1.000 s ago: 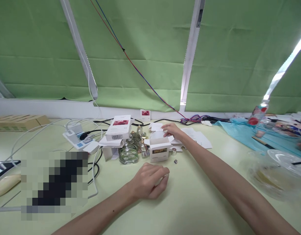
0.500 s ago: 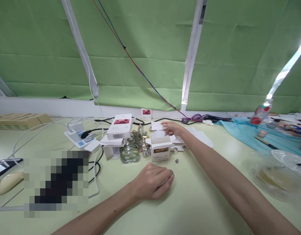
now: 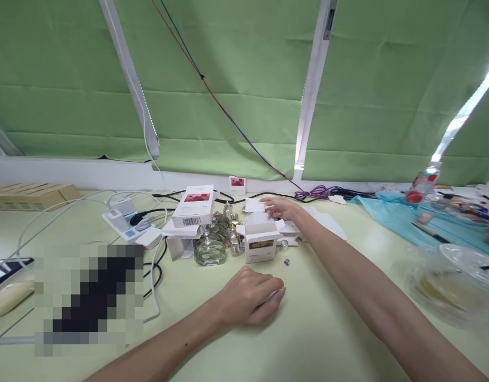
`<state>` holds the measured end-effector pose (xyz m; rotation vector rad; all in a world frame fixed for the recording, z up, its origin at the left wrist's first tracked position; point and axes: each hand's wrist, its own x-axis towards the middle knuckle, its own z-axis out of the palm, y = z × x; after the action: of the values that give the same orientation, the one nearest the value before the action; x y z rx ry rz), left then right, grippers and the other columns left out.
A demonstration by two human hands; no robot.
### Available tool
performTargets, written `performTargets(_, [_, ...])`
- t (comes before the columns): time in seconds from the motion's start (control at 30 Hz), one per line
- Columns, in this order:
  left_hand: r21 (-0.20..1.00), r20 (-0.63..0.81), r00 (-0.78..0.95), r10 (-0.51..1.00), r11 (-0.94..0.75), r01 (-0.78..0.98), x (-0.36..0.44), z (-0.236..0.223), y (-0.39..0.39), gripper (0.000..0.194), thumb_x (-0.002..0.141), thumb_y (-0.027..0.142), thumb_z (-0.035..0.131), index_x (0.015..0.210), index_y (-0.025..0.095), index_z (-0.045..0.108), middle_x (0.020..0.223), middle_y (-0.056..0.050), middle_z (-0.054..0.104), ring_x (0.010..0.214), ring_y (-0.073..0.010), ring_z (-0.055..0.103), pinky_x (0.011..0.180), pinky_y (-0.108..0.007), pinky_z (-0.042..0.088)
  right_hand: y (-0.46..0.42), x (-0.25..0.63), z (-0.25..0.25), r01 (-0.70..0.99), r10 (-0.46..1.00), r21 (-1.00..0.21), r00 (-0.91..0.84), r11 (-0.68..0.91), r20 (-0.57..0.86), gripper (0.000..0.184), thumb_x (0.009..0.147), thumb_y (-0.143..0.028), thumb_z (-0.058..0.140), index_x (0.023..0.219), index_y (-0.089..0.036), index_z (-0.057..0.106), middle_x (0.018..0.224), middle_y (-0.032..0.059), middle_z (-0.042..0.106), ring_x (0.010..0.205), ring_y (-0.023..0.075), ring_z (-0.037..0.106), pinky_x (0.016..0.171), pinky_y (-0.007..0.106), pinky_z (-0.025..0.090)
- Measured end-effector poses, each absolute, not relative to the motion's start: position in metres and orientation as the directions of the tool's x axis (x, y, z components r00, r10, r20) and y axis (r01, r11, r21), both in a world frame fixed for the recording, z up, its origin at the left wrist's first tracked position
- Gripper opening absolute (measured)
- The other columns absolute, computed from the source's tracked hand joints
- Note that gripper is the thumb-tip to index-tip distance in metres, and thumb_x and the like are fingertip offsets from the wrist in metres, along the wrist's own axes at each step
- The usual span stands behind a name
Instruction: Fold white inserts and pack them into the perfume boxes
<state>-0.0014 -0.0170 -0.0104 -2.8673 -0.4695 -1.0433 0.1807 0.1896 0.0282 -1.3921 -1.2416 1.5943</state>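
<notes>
My left hand (image 3: 252, 297) rests on the table in a loose fist, and whatever may be inside its fingers is hidden. Farther back, my right hand (image 3: 283, 208) reaches in with its fingers and thumb at the right edge of a white carton (image 3: 254, 205). In front of that hand stands an opened white box (image 3: 261, 250) with its flaps up. Beside this box sit a small clear cap (image 3: 284, 245) and a small silver piece (image 3: 287, 262). Several glass perfume bottles, including a flat green one (image 3: 210, 252), are grouped to its left.
A white box with a pink picture (image 3: 193, 206) lies on another carton. Cables and a power strip (image 3: 123, 225) spread at left, near a blurred-out dark area. A plastic container (image 3: 447, 289) and blue sheeting (image 3: 391, 220) occupy the right side. Green blinds hang behind.
My left hand has shifted very slightly to the right. My right hand stays at the white carton, its fingers barely changed.
</notes>
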Motion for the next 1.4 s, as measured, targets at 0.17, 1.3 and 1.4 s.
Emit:
performTargets(0.17, [0.077,0.631,0.728,0.267,-0.956,0.284,0.0,-0.011,-0.016,0.019,0.096,0.014,0.039,0.083,0.02,0.053,0.056,0.004,0.055,0.045,-0.0102,0.048,0.046,-0.028,0.031,0.191,0.178,0.03,0.062,0.91,-0.94,-0.235,-0.336,-0.341,0.018,0.09,-0.018,0.061,0.107,-0.017,0.063,0.061,-0.0054,0.046,0.044,0.0039,0.043,0.034,0.013,0.017])
performTargets(1.3, [0.123,0.624,0.692,0.364,-0.92,0.372,0.003,-0.016,-0.014,0.022,0.097,0.015,0.044,0.078,0.017,0.056,0.059,0.004,0.055,0.05,-0.0085,0.046,0.053,-0.026,0.031,0.086,0.201,0.004,-0.116,0.865,-0.872,0.24,0.476,0.441,0.028,0.079,-0.042,0.067,0.095,-0.021,0.058,0.096,0.001,0.06,0.047,0.0076,0.06,0.033,0.02,0.038])
performTargets(1.4, [0.147,0.596,0.689,0.411,-0.9,0.41,0.003,-0.017,-0.013,0.02,0.098,0.018,0.044,0.084,0.017,0.059,0.065,0.001,0.059,0.053,-0.0095,0.05,0.054,-0.026,0.032,0.082,0.203,-0.01,-0.046,0.849,-0.876,0.277,0.48,0.451,0.028,0.083,-0.044,0.063,0.098,-0.021,0.057,0.099,0.0022,0.059,0.046,0.0076,0.059,0.033,0.021,0.037])
